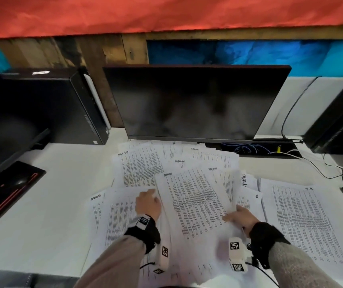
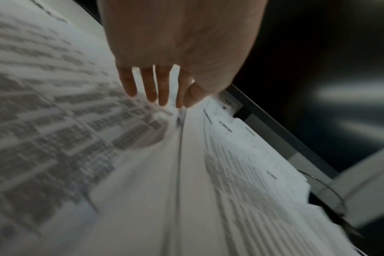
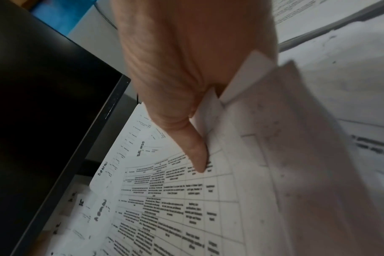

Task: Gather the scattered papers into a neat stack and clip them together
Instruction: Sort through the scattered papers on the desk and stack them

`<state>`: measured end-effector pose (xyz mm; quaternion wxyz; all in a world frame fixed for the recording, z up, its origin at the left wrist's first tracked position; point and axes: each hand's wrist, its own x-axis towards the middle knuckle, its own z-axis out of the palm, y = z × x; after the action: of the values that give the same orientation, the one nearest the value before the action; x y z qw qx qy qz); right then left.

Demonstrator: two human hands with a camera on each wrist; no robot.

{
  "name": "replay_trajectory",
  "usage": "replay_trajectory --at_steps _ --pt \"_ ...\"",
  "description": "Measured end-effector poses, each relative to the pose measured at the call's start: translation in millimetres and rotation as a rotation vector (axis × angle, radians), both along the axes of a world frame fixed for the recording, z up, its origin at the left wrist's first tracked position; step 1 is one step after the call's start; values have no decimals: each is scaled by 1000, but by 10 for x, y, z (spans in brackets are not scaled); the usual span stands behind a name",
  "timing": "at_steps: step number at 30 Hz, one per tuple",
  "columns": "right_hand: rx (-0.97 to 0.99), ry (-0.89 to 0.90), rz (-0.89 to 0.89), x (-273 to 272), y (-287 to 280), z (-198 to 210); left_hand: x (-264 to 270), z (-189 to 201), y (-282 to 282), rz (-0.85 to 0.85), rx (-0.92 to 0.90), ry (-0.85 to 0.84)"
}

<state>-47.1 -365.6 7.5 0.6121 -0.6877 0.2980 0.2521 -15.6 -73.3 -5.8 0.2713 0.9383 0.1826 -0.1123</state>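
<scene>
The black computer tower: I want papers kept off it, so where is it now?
In the head view, the black computer tower stands at the desk's far left, just left of the dark monitor, beyond the scattered printed papers.

An office or computer room, judging by the row of workstations on one long white desk (image 1: 48, 204). Dark switched-off monitor (image 1: 195, 102) at centre, black tower PC (image 1: 48, 104) to its left, another dark computer case (image 1: 341, 119) at the right edge. Black mouse pad (image 1: 10, 192) with red trim, tangle of network cables (image 1: 255, 148) behind the screen, printed table-filled papers (image 1: 195, 196) spread across the desktop.
</scene>
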Motion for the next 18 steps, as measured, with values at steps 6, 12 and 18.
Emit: replay_trajectory --at_steps 6,12,18 --pt "45 -120 -133 -84 -50 90 -181 28 778 454 70 253" --pt "1 -299 -366 -56 -194 153 -231 -104 873 441 40 283" --pt "96 -235 -483 -32 -294 155 -224 -80 914 422 71 198"
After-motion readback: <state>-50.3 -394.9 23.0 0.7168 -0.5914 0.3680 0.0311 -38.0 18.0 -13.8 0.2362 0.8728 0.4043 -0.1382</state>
